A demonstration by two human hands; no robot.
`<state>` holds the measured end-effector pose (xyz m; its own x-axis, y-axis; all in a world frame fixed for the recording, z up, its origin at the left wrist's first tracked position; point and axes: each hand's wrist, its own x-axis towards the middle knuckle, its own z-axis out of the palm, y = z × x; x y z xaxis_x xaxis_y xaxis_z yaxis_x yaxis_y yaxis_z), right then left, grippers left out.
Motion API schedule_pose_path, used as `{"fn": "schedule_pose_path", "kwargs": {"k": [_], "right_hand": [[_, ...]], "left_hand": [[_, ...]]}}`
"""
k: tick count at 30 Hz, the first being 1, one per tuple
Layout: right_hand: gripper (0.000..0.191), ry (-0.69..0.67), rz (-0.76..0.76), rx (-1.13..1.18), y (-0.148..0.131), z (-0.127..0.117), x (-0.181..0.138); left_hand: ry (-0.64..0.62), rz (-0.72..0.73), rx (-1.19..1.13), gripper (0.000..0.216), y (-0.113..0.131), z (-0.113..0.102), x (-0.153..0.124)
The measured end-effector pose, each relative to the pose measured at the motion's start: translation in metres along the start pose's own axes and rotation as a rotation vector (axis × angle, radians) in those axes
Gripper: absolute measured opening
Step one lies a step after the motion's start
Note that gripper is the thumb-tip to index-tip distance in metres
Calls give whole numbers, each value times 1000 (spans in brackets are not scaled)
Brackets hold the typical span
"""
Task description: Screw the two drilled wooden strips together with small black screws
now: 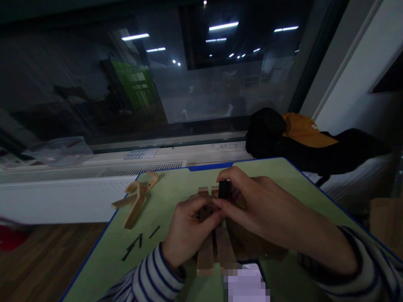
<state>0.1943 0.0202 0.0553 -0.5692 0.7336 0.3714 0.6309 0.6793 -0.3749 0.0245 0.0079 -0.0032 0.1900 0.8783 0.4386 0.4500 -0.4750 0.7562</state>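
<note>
My right hand (264, 203) is closed, its thumb and fingers pinching a small dark block-like piece (224, 189) held upright. What exactly the piece is, I cannot make out. My left hand (189, 230) comes in from the lower left, thumb and forefinger brought together by the right thumb. Whatever is between those fingertips is hidden. Beneath both hands lie two long wooden slats (205, 253), side by side with a narrow gap. Their middle parts are covered by my fingers.
Dark screw-like pieces (135, 243) lie left of my left hand. Curved wooden parts (138, 201) sit at the green tabletop's (176, 184) left edge. A phone (247, 281) lies near the front. An orange cap (307, 130) and black bag (267, 130) rest on the sill.
</note>
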Motion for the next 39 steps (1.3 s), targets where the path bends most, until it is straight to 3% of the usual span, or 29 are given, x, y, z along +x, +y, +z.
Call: {"fn": "schedule_pose_path", "kwargs": {"k": [8, 15, 20, 27, 39], "right_hand": [[36, 89, -40, 30, 2, -9, -3], [21, 18, -104, 107, -2, -16, 0], [23, 41, -114, 98, 2, -16, 0], [21, 100, -114, 94, 4, -13, 0], [19, 75, -86, 100, 1, -13, 0]], "left_hand": [[-13, 46, -21, 3, -4, -3, 1], [-53, 34, -3, 2, -2, -5, 2], [-38, 28, -28, 13, 3, -4, 7], [11, -15, -27, 12, 4, -1, 6], [-65, 1, -19, 4, 6, -9, 8]]}}
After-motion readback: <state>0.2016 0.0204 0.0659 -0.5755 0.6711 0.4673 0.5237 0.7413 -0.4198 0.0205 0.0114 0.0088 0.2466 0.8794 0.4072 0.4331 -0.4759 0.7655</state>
